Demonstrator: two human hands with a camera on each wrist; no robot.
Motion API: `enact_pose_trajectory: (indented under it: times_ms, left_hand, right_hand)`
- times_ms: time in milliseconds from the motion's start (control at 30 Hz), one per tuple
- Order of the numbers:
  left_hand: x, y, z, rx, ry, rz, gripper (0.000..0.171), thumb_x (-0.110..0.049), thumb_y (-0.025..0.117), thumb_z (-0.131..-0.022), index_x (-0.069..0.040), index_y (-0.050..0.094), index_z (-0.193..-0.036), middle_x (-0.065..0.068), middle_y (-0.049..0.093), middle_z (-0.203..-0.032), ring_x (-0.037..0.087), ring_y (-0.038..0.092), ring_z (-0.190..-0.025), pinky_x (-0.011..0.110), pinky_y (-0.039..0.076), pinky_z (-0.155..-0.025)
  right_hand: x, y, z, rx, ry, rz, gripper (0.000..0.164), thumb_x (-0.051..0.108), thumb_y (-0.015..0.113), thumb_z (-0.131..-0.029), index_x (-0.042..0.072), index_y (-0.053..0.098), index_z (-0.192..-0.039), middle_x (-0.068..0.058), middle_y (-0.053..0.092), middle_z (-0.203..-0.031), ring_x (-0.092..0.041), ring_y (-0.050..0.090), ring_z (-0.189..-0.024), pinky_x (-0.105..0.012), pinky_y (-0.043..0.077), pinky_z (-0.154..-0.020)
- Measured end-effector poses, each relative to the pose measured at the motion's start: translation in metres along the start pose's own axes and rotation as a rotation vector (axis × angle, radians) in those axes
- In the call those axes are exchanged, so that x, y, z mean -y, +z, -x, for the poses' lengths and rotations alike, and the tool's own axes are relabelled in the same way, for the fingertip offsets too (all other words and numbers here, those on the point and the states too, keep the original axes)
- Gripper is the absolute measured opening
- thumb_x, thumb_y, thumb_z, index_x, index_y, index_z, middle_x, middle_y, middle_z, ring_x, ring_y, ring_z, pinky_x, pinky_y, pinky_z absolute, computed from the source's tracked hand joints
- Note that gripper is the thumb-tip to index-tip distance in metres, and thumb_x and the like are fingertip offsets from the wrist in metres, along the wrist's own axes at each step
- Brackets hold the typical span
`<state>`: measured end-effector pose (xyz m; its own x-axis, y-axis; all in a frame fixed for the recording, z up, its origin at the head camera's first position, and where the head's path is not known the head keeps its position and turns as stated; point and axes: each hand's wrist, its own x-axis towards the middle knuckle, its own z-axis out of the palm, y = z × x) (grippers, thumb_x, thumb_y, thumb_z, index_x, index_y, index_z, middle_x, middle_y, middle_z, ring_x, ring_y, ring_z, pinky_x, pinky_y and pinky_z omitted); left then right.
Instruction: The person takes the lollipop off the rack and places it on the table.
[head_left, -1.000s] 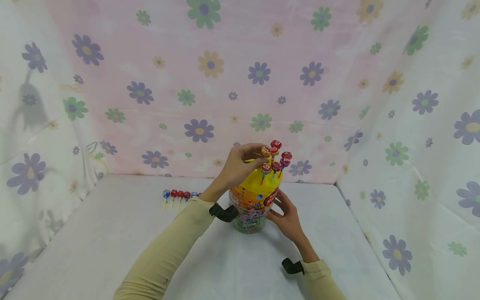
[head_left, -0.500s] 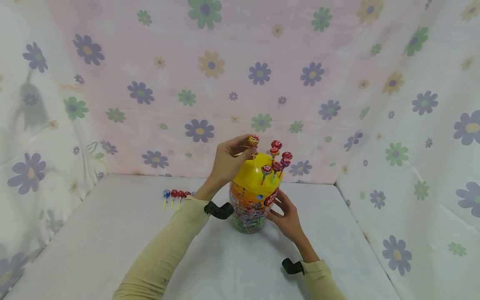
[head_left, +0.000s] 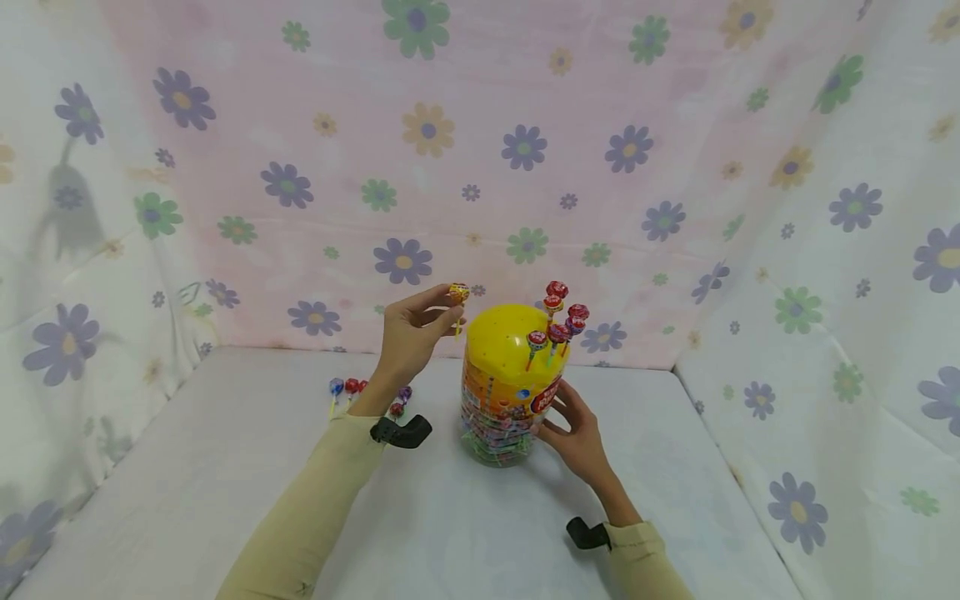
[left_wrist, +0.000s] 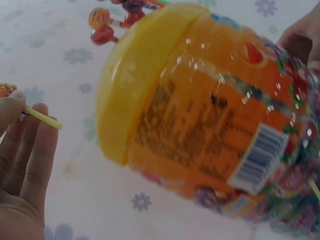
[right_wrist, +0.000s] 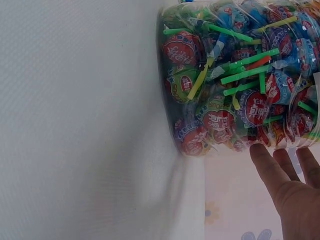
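In the head view my left hand (head_left: 411, 333) pinches a yellow-wrapped lollipop (head_left: 458, 292), head up, in the air left of the jar. The left wrist view shows its yellow stick (left_wrist: 47, 119) below the thumb. A large clear jar (head_left: 495, 417) full of wrapped lollipops stands upright with an orange label and domed yellow lid (head_left: 502, 337). Several red-headed lollipops (head_left: 557, 333) stick up from the lid's right side. My right hand (head_left: 577, 437) rests against the jar's lower right side; in the right wrist view its fingers (right_wrist: 272, 172) look extended, tips touching the plastic.
Loose lollipops, among them a blue one (head_left: 336, 386) and a purple one (head_left: 405, 393), lie on the white tabletop (head_left: 225, 467) behind my left forearm, which partly hides them. Flowered cloth (head_left: 465, 125) hangs around the back and sides.
My left hand has drawn the yellow lollipop out of the lid and carried it left, clear of the jar. My right hand stays at the jar's side.
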<state>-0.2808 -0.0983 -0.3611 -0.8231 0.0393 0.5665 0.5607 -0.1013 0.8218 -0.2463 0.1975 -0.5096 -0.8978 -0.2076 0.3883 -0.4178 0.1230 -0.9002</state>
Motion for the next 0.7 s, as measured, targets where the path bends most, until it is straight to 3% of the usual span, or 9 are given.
enact_pose_trajectory:
  times_ms: [200,367,533,600,700]
  left_hand:
    - [0.013,-0.031,0.019,-0.06,-0.053,-0.03,0.04,-0.004,0.073,-0.093,0.003,0.065,-0.132,-0.006,0.073,-0.101,0.007,0.075,-0.085,0.028,0.063,-0.075]
    - [0.027,-0.069,0.04,-0.103,-0.104,-0.055,0.042,-0.003,0.071,-0.094,0.008,0.061,-0.134,-0.008,0.073,-0.099,0.005,0.074,-0.085,0.025,0.062,-0.074]
    - [0.042,-0.108,0.063,-0.206,-0.2,-0.153,0.043,-0.005,0.07,-0.096,0.01,0.059,-0.134,-0.016,0.072,-0.096,0.0,0.072,-0.083,0.02,0.061,-0.072]
    - [0.048,-0.122,0.072,-0.238,-0.248,-0.215,0.043,-0.008,0.071,-0.096,0.009,0.06,-0.134,-0.014,0.072,-0.097,-0.002,0.071,-0.083,0.019,0.061,-0.072]
    - [0.057,-0.141,0.086,-0.251,-0.32,-0.306,0.043,-0.011,0.071,-0.096,0.007,0.061,-0.134,0.004,0.074,-0.104,-0.004,0.07,-0.083,0.018,0.06,-0.072]
  right_hand:
    - [-0.001,0.001,0.0,0.0,-0.002,0.003,0.085,-0.003,0.076,-0.088,0.02,0.035,-0.159,-0.013,0.042,-0.158,-0.042,0.045,-0.141,-0.047,0.053,-0.102]
    - [0.002,0.002,0.0,-0.005,0.023,-0.004,0.085,-0.001,0.077,-0.088,0.02,0.035,-0.158,-0.013,0.041,-0.158,-0.042,0.044,-0.141,-0.05,0.052,-0.103]
    - [0.002,0.002,0.0,-0.014,0.036,0.003,0.084,0.0,0.077,-0.088,0.021,0.035,-0.158,-0.012,0.041,-0.159,-0.042,0.045,-0.141,-0.051,0.051,-0.103]
    - [0.001,0.001,0.0,-0.015,0.027,0.004,0.085,-0.002,0.076,-0.088,0.02,0.035,-0.159,-0.013,0.042,-0.158,-0.042,0.045,-0.141,-0.052,0.051,-0.103]
    - [0.001,0.001,0.0,-0.011,0.014,0.002,0.085,-0.003,0.076,-0.088,0.018,0.034,-0.159,-0.015,0.041,-0.158,-0.044,0.045,-0.141,-0.052,0.051,-0.102]
